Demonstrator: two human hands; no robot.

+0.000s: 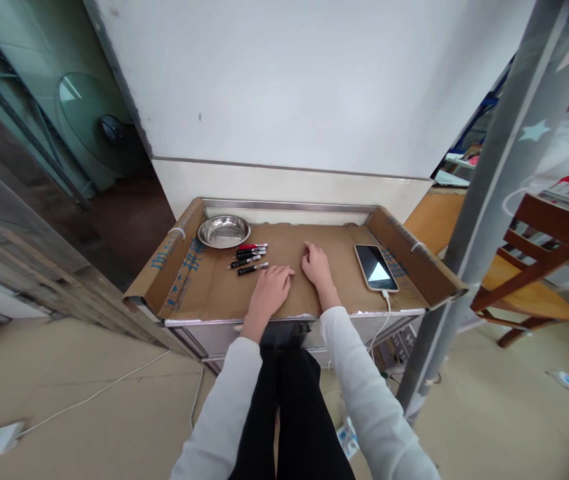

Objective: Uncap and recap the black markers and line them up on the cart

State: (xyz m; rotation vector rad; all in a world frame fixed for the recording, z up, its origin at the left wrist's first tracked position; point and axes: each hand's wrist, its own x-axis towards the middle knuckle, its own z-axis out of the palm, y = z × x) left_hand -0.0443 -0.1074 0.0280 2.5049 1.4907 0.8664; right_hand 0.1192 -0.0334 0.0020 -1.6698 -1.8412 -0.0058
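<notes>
Right of the pens [245, 261], the left hand [271, 287] lay flat, the right hand [317, 266] curled, contents unclear; light contact seemed best.

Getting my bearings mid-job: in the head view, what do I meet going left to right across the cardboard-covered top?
Round metal dish → left hand → right hand → smartphone. The pens overlap the dish and left hand sideways, so I leave them out.

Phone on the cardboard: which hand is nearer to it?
Right. The right hand is on the cardboard to the left of the phone, not touching it; the left hand is farther left, near the pens.
</notes>
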